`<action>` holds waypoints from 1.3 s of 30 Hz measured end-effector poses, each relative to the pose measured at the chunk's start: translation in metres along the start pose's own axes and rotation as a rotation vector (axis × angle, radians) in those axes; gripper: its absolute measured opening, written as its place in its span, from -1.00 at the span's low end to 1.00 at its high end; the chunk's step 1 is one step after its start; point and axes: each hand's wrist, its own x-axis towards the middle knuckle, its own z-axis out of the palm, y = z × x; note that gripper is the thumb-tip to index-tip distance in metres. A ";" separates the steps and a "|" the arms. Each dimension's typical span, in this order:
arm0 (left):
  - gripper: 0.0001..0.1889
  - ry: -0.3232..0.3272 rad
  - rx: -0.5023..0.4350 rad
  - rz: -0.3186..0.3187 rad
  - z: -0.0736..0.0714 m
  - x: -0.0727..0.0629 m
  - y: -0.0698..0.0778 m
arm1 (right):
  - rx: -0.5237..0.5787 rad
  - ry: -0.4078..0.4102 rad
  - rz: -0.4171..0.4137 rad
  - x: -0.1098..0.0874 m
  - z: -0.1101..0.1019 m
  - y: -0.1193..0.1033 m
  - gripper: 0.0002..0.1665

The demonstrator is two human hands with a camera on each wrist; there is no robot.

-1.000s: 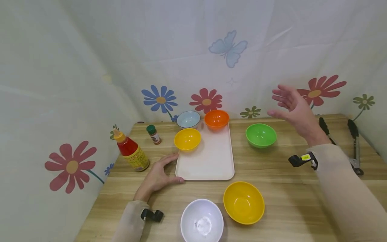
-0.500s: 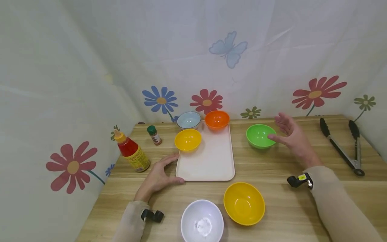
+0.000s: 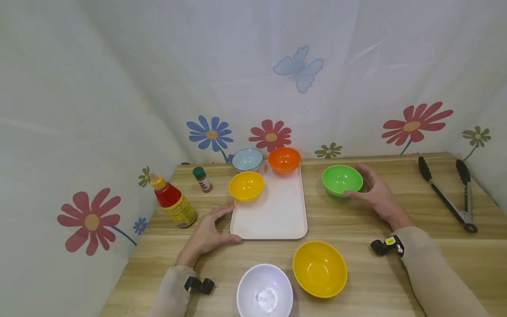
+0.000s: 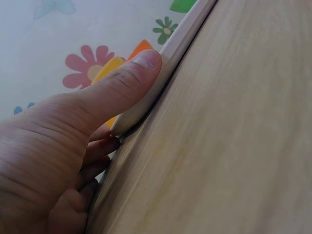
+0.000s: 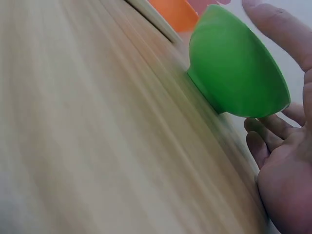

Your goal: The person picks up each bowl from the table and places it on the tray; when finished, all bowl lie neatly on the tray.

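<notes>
My left hand (image 3: 207, 232) rests on the table at the near left corner of a white rectangular tray (image 3: 273, 220). Its thumb lies straight along the front edge, while the fingers touch the left side. In the left wrist view the thumb (image 4: 117, 90) covers part of the tray's rim. A green bowl (image 3: 341, 179) stands upright on the table, right of the tray. My right hand (image 3: 376, 191) is spread at the bowl's right side, thumb in front, fingers behind. In the right wrist view, the fingers (image 5: 273, 129) show beyond the green bowl (image 5: 234, 68), at its rim.
On the tray are a small yellow bowl (image 3: 246, 186), an orange bowl (image 3: 284, 160) and a light blue bowl (image 3: 247, 160). Nearer stand a white bowl (image 3: 264, 293) and a larger yellow bowl (image 3: 320, 269). A sauce bottle (image 3: 176, 204), a spice jar (image 3: 203, 179) and tongs (image 3: 449, 200) flank them.
My right hand has come down and leftward from the air to the green bowl's right side, its thumb now at the bowl's front. The left hand and the bowls keep their places.
</notes>
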 end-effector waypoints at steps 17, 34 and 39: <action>0.13 -0.001 0.022 0.031 0.000 -0.002 -0.002 | -0.129 0.005 0.017 0.003 0.006 0.004 0.43; 0.14 0.003 0.010 0.048 0.001 0.000 -0.002 | -0.080 0.062 -0.021 0.001 0.001 0.001 0.27; 0.13 0.000 0.009 0.042 -0.001 0.000 -0.001 | -0.080 0.072 -0.027 0.000 0.004 -0.009 0.23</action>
